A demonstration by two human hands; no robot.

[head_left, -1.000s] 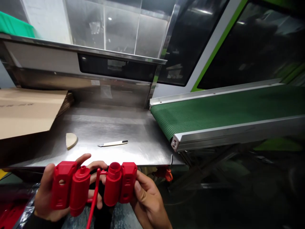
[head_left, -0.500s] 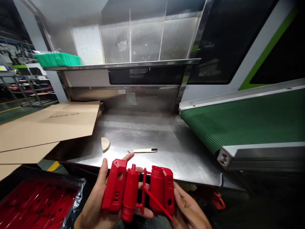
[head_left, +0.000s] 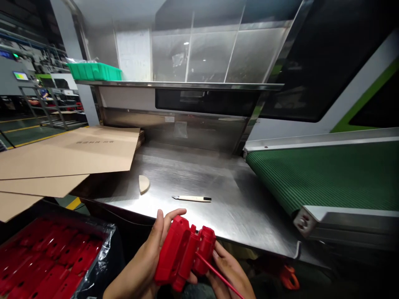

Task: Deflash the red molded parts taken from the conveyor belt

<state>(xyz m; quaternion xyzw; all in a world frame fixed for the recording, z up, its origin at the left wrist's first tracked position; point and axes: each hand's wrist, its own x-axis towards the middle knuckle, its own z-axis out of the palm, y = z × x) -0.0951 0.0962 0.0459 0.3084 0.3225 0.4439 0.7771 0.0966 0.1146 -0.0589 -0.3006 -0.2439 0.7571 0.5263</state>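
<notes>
I've got fingers of both hands closed on the red plastic part (head_left: 173, 254), left hand (head_left: 146, 265) cradling one side, right hand (head_left: 230, 270) gripping the other. It's by the near edge of the worktop (head_left: 218, 178), long axis leaning away and right.

In front of me, shiny metal table (head_left: 218, 166). Light glows on its near edge. Behind it, gray metal wall (head_left: 212, 54) with one white part (head_left: 134, 54), long shelf (head_left: 187, 85) in front. Big dark window (head_left: 302, 62) to my right. Green belt (head_left: 327, 174) there too. To my left, I see green floor (head_left: 18, 137), yellow line (head_left: 74, 203), metal rack (head_left: 63, 121), small bright screen (head_left: 20, 75).
</notes>
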